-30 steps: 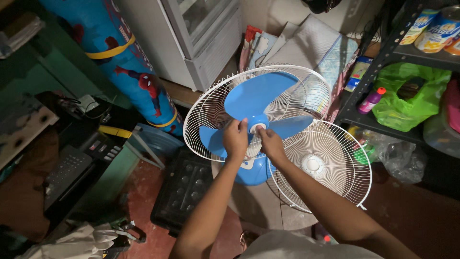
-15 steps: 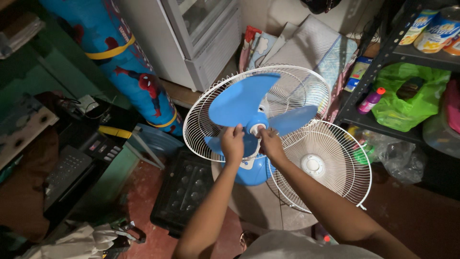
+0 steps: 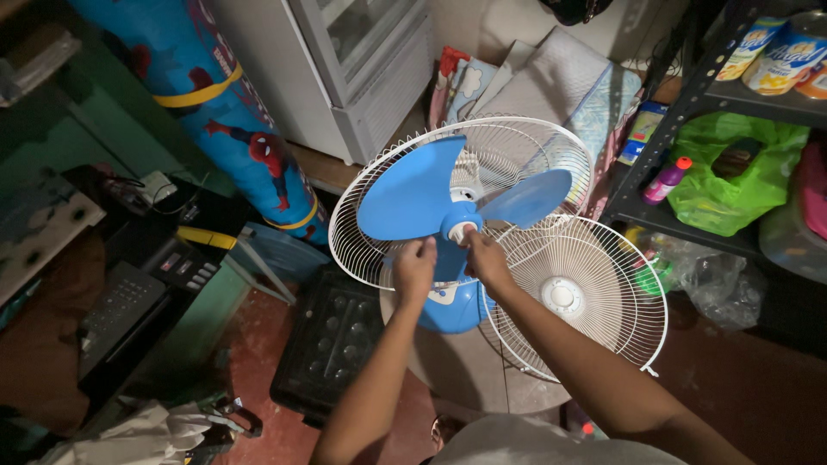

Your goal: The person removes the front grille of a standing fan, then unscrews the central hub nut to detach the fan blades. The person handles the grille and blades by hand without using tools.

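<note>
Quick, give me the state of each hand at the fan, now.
Left hand: closed on the lower part of the blue fan blade.
Right hand: grip closed at the blade hub.

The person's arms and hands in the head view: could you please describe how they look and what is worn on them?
Both arms are bare from the bottom edge of the picture up to the fingers: no sleeves, gloves, watch or bracelets show. The left hand and right hand have no visible rings, though the dim light hides fine detail. A pale grey garment shows at the bottom edge, below the arms.
</note>
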